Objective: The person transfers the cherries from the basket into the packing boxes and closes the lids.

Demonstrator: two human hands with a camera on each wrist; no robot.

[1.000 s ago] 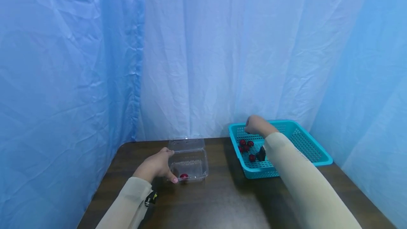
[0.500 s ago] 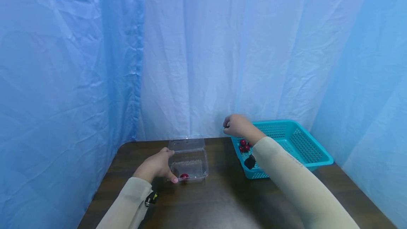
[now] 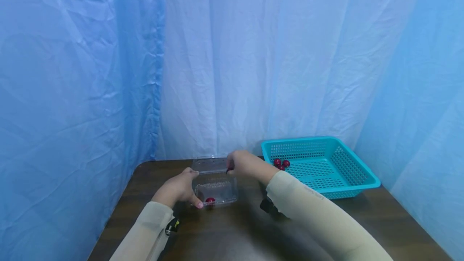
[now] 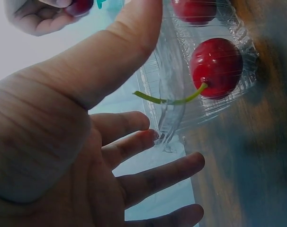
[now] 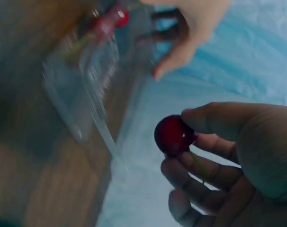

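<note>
At the far left a crumpled blue fabric backdrop (image 3: 79, 71) is hung around a dark brown wooden table (image 3: 235, 228). The left hand (image 3: 177, 190) is laid against the left side of a clear plastic clamshell box (image 3: 215, 188) that stands open near the table's back edge, its lid (image 3: 212, 164) tipped back behind it. The thumb (image 4: 120, 52) is pressed along the box's near wall and the fingers (image 4: 157, 177) are spread and nearly straight beside its corner; nothing is gripped by this hand. One glossy red cherry with a green stem (image 4: 215, 66) is seen lying in the near left corner of the box, just behind the thumb tip in the head view (image 3: 210, 201).

Further right, the right hand (image 3: 241, 164) is held above the back right edge of the box, over the hinge between tray and lid. A dark red cherry (image 5: 174, 135) is pinched between its thumb and curled fingertips (image 5: 210, 120), clear of the box and not yet inside it. The cherry's stem is seen running down between the fingers.

To the right, just beside the box and apart from it, a turquoise perforated plastic basket (image 3: 348, 168) is set on the table. A few red cherries (image 3: 280, 163) are left in its back left corner.
</note>
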